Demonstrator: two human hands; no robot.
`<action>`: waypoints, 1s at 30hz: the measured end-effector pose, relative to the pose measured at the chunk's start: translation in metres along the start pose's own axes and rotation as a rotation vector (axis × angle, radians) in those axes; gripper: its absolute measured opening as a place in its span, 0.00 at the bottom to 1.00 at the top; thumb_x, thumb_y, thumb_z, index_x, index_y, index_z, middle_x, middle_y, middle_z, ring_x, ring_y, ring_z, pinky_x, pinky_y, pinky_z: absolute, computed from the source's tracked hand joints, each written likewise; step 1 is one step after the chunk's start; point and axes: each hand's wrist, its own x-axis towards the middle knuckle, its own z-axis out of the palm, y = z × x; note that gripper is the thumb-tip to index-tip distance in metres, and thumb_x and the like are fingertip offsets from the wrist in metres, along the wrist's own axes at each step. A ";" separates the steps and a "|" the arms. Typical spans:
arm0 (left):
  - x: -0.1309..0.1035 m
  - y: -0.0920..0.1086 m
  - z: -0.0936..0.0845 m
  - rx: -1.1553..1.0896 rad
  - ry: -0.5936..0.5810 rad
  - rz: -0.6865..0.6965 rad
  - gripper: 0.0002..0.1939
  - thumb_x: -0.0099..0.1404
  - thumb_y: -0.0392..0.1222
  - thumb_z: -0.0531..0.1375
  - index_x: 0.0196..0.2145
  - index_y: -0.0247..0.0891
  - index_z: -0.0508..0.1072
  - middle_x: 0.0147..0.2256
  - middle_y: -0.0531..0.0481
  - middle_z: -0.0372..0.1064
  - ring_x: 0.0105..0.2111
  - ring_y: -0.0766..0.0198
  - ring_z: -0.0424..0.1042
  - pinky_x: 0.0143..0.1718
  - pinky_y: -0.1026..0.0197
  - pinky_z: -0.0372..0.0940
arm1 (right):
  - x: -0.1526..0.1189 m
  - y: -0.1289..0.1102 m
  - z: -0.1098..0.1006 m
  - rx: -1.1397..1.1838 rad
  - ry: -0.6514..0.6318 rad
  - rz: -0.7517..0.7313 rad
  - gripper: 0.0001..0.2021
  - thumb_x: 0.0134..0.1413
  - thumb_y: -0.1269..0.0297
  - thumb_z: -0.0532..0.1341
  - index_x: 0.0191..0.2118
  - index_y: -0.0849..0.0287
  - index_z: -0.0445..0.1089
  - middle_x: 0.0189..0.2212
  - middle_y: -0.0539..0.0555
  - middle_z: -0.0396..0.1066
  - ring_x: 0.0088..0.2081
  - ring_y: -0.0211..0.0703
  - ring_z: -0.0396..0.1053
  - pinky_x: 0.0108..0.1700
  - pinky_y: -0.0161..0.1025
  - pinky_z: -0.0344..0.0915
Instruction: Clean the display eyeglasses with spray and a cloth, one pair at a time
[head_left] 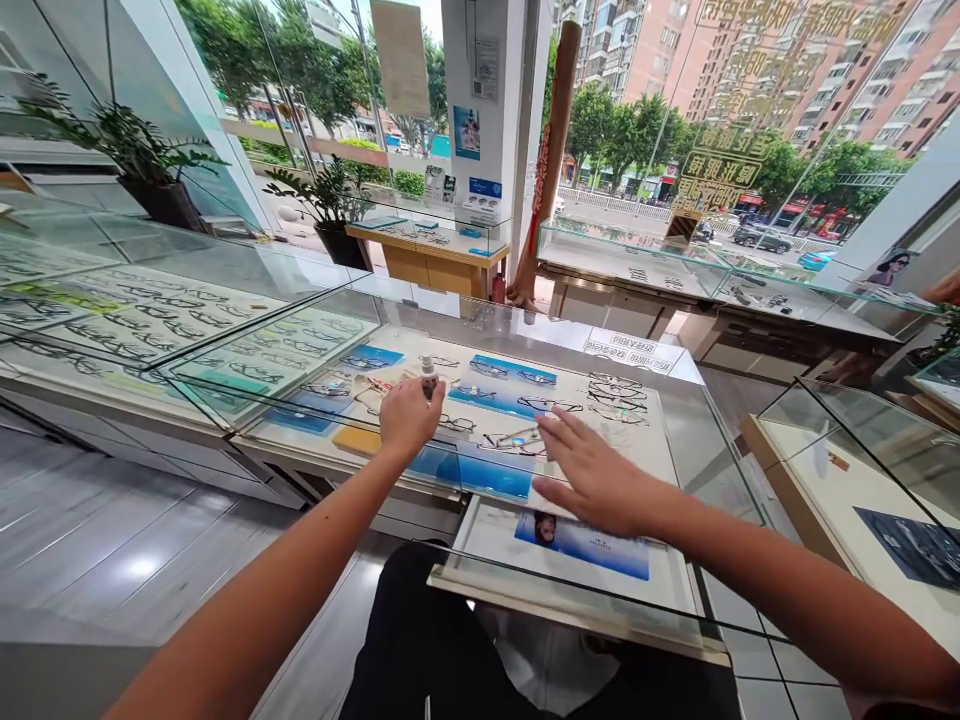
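My left hand (407,420) is closed around a small bottle (427,366) with a pale, clear top; its lower part is mostly hidden by my fingers. It is held up over the glass display counter (510,322). My right hand (600,475) is flat with fingers stretched out, holding nothing, over the near part of the counter's glass; whether it touches the glass I cannot tell. Under the glass lie several eyeglasses (551,405), some on blue cards (491,398). Below my right hand, a drawer (487,550) is pulled out, with a blue printed card (600,552) in it.
More glass cases with eyeglasses stretch off to the left (142,310). A separate case (862,480) stands at the right. Potted plants (334,210) and a wooden post (551,150) stand near the windows. My legs (442,640) are close to the drawer's front.
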 end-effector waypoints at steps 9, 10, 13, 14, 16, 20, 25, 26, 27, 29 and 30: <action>0.002 -0.002 0.000 -0.012 -0.017 -0.021 0.27 0.76 0.60 0.44 0.39 0.40 0.74 0.43 0.35 0.77 0.48 0.41 0.73 0.48 0.46 0.64 | 0.111 0.109 0.005 -0.296 0.080 0.282 0.50 0.70 0.33 0.34 0.75 0.76 0.50 0.78 0.69 0.43 0.79 0.66 0.35 0.77 0.56 0.35; 0.003 -0.003 0.000 -0.011 -0.016 -0.025 0.26 0.76 0.60 0.44 0.39 0.40 0.74 0.43 0.35 0.77 0.48 0.40 0.73 0.48 0.46 0.64 | 0.117 0.115 0.009 -0.299 0.073 0.301 0.50 0.70 0.33 0.34 0.75 0.76 0.51 0.78 0.69 0.43 0.79 0.66 0.35 0.77 0.56 0.35; 0.004 -0.005 0.001 -0.014 -0.009 -0.018 0.26 0.76 0.60 0.45 0.40 0.40 0.74 0.43 0.35 0.77 0.48 0.41 0.73 0.49 0.45 0.64 | 0.129 0.125 0.019 -0.309 0.074 0.321 0.49 0.70 0.33 0.34 0.75 0.75 0.52 0.78 0.68 0.44 0.79 0.65 0.35 0.77 0.55 0.34; 0.004 -0.006 0.002 -0.017 -0.008 -0.014 0.26 0.76 0.60 0.45 0.40 0.40 0.74 0.43 0.35 0.77 0.47 0.41 0.73 0.50 0.45 0.64 | 0.131 0.126 0.021 -0.310 0.071 0.323 0.49 0.70 0.33 0.35 0.75 0.75 0.53 0.78 0.68 0.45 0.79 0.65 0.35 0.77 0.54 0.34; 0.004 -0.006 0.003 -0.019 -0.002 -0.013 0.25 0.76 0.60 0.45 0.40 0.40 0.74 0.43 0.35 0.77 0.48 0.41 0.73 0.51 0.45 0.64 | 0.135 0.128 0.025 -0.307 0.058 0.326 0.49 0.70 0.33 0.34 0.74 0.75 0.54 0.77 0.69 0.47 0.78 0.66 0.37 0.76 0.54 0.35; 0.003 -0.006 0.003 -0.022 0.002 -0.015 0.25 0.76 0.59 0.45 0.40 0.40 0.74 0.43 0.35 0.77 0.49 0.40 0.72 0.51 0.44 0.63 | 0.138 0.129 0.029 -0.297 0.047 0.305 0.51 0.68 0.31 0.33 0.73 0.76 0.56 0.76 0.70 0.49 0.78 0.68 0.38 0.76 0.55 0.35; 0.003 -0.004 0.002 -0.015 0.005 -0.028 0.25 0.77 0.59 0.46 0.40 0.40 0.74 0.44 0.35 0.77 0.49 0.39 0.72 0.49 0.44 0.63 | 0.136 0.127 0.030 -0.277 0.033 0.279 0.51 0.69 0.32 0.34 0.72 0.76 0.58 0.76 0.71 0.50 0.77 0.69 0.40 0.76 0.56 0.35; 0.003 -0.004 0.002 -0.013 0.005 -0.027 0.25 0.77 0.59 0.46 0.40 0.40 0.73 0.44 0.35 0.77 0.49 0.39 0.72 0.50 0.44 0.63 | 0.135 0.127 0.030 -0.275 0.036 0.277 0.50 0.69 0.32 0.34 0.72 0.75 0.59 0.76 0.70 0.51 0.77 0.69 0.41 0.76 0.56 0.35; 0.003 -0.004 0.002 -0.011 0.005 -0.027 0.25 0.77 0.59 0.46 0.40 0.40 0.73 0.44 0.35 0.77 0.49 0.40 0.72 0.50 0.44 0.63 | 0.134 0.127 0.030 -0.273 0.039 0.276 0.50 0.69 0.32 0.34 0.72 0.74 0.59 0.76 0.70 0.51 0.77 0.69 0.41 0.76 0.57 0.34; 0.003 -0.003 0.002 -0.006 0.002 -0.031 0.24 0.77 0.59 0.46 0.39 0.40 0.73 0.44 0.35 0.77 0.49 0.41 0.72 0.50 0.45 0.63 | 0.134 0.128 0.028 -0.271 0.040 0.273 0.49 0.70 0.32 0.35 0.72 0.73 0.60 0.76 0.69 0.51 0.77 0.69 0.41 0.76 0.57 0.35; 0.003 -0.003 0.002 -0.005 0.000 -0.033 0.24 0.77 0.59 0.46 0.39 0.40 0.73 0.44 0.35 0.77 0.49 0.41 0.72 0.51 0.45 0.63 | 0.135 0.130 0.025 -0.271 0.040 0.270 0.48 0.70 0.33 0.35 0.72 0.73 0.60 0.76 0.69 0.51 0.77 0.69 0.42 0.76 0.57 0.35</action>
